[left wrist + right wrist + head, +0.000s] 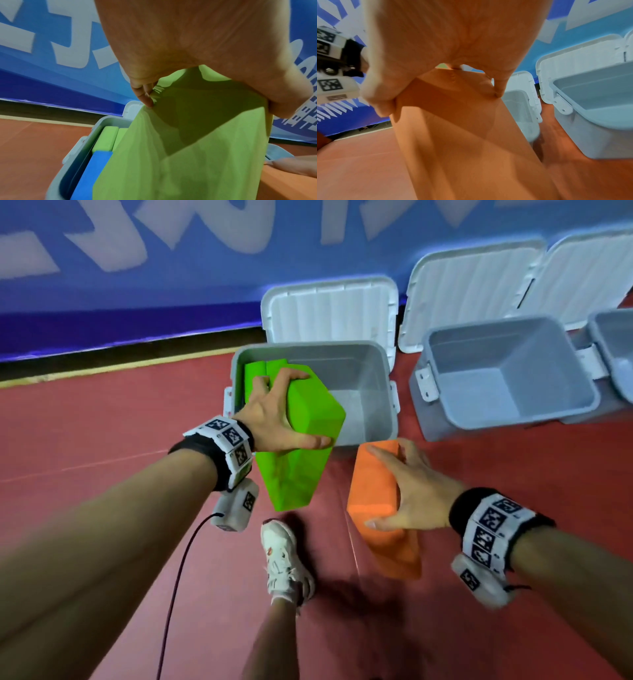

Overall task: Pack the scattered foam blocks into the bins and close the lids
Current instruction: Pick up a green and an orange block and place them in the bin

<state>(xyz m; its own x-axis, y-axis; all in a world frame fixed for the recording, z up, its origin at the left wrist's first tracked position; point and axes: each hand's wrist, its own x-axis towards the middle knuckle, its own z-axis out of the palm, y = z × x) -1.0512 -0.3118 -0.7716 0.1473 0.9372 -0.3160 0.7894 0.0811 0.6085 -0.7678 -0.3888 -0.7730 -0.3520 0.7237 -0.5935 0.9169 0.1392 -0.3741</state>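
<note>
My left hand [274, 412] grips a big green foam block [305, 436] by its top end, holding it tilted over the near rim of the left grey bin [383, 361]. That bin holds upright green blocks [257, 371] along its left wall; the left wrist view also shows a blue block [92, 166] there. My right hand [407, 487] grips an orange foam block [376, 501], held above the floor just in front of the same bin. In the right wrist view the orange block [462, 135] fills the centre under my palm.
A second grey bin [507, 381] stands to the right with nothing in it, and a third bin [616, 350] shows at the right edge. All three white lids [329, 309] lean open against the blue banner wall [137, 285]. My shoe [284, 559] stands on the red floor below.
</note>
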